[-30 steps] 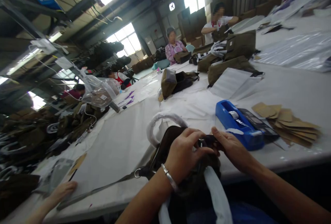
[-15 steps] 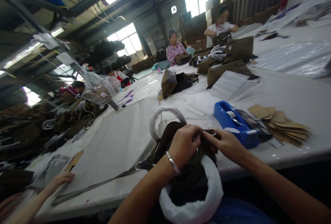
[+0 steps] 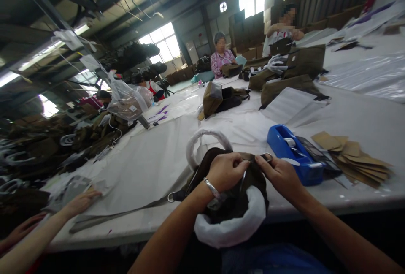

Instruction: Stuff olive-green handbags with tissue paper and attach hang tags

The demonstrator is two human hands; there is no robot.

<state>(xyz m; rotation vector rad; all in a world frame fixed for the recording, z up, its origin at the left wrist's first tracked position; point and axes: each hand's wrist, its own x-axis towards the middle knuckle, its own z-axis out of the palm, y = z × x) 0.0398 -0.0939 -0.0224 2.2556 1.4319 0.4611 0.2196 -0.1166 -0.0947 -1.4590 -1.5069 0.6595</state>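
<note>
A dark olive handbag (image 3: 202,167) lies at the table's front edge, its zipped top partly open. Both its handles are wrapped in white: one wrapped handle (image 3: 232,228) hangs toward me, the other stands up at the far side. My left hand (image 3: 226,170), with a bracelet at the wrist, pinches the bag's top edge. Closed on the bag's right end, beside a metal ring, is my right hand (image 3: 278,172). A strap (image 3: 126,210) runs left from another ring (image 3: 171,197). The fingertips partly hide what they grip.
Right of the bag stand a blue tape dispenser (image 3: 292,155) and a fan of brown cards (image 3: 357,155). More olive bags (image 3: 221,99) lie farther back. At left, another person's hand (image 3: 82,202) rests on white sheeting. Co-workers sit across the table (image 3: 363,105).
My hands have spread slightly apart along the bag's top edge. The near handle has swung up a little. The neighbour's hand at left has moved slightly. The whole view has shifted.
</note>
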